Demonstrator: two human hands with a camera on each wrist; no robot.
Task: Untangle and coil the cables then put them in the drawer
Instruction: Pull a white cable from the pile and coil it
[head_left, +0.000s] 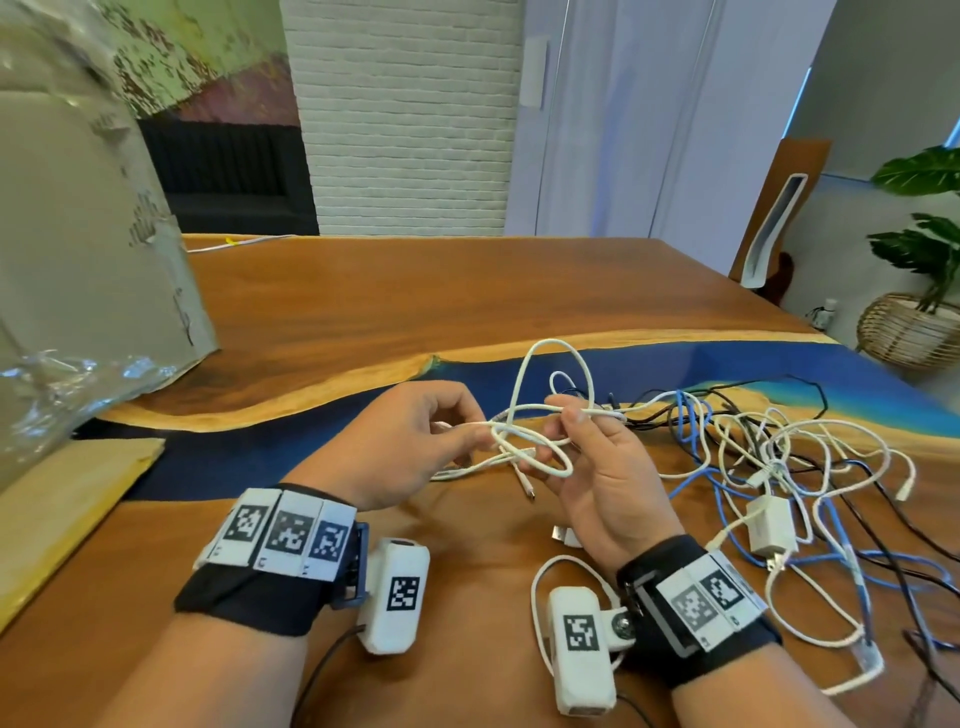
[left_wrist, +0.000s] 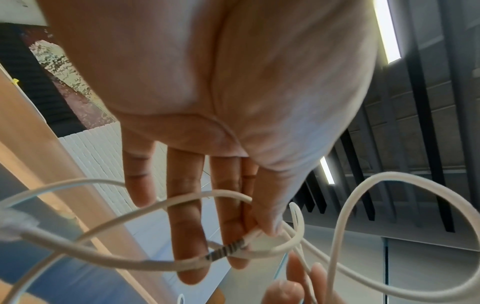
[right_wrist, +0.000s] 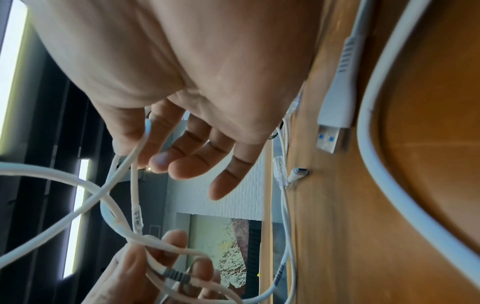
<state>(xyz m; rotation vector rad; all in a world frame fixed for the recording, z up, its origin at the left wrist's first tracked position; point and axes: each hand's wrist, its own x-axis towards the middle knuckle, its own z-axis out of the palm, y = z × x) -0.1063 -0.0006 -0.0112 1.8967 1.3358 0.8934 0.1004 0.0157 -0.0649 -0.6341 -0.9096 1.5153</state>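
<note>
One white cable (head_left: 524, 431) is lifted near the middle, pinched by the left hand (head_left: 395, 447) and right hand (head_left: 597, 467); the tangled pile (head_left: 779, 467) at right lies unsorted, nothing coiled, no drawer visible.

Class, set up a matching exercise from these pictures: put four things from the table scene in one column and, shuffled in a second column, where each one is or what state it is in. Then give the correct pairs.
1. white cable
2. blue cable
3. white charger plug
4. wicker basket

A. on the floor, holding a plant
B. lying in the tangle, cord attached
C. looped, pinched by both hands
D. snaking through the pile on the table

Pairs: 1-C, 2-D, 3-B, 4-A
</note>
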